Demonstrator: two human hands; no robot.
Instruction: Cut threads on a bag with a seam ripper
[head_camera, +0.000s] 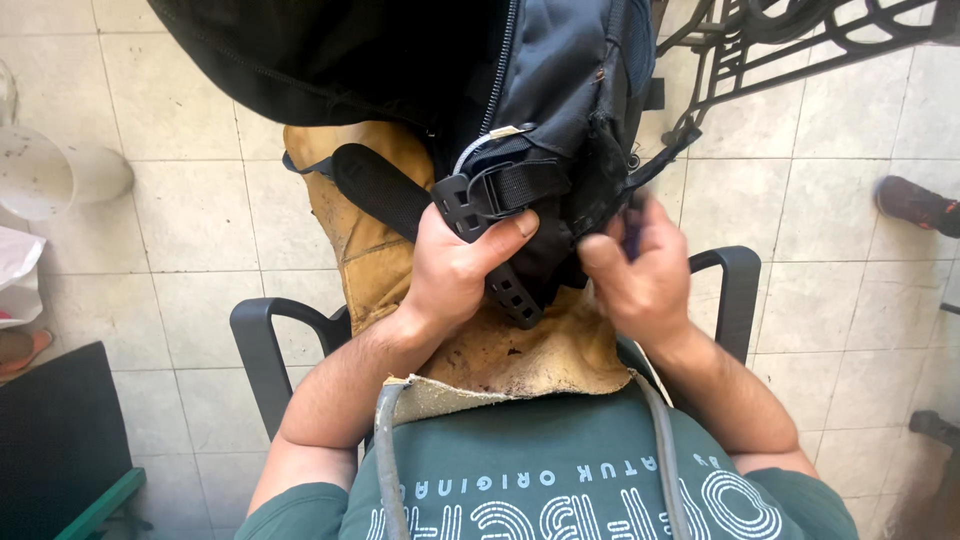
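A dark backpack (560, 80) hangs over my lap, its zipper running down the middle. My left hand (455, 265) grips the bag's lower edge at a black plastic buckle (462, 205) with a webbing strap (520, 185). My right hand (635, 270) pinches the dark fabric at the bag's bottom right, fingers closed on it. A worn tan leather apron (520, 355) covers my lap beneath both hands. A padded black shoulder strap (375, 185) lies across the leather to the left.
I sit in a chair with black armrests (262, 345) on a pale tiled floor. A white bucket (45, 175) stands far left, a black metal frame (760, 50) upper right, another person's shoe (915, 205) at the right edge.
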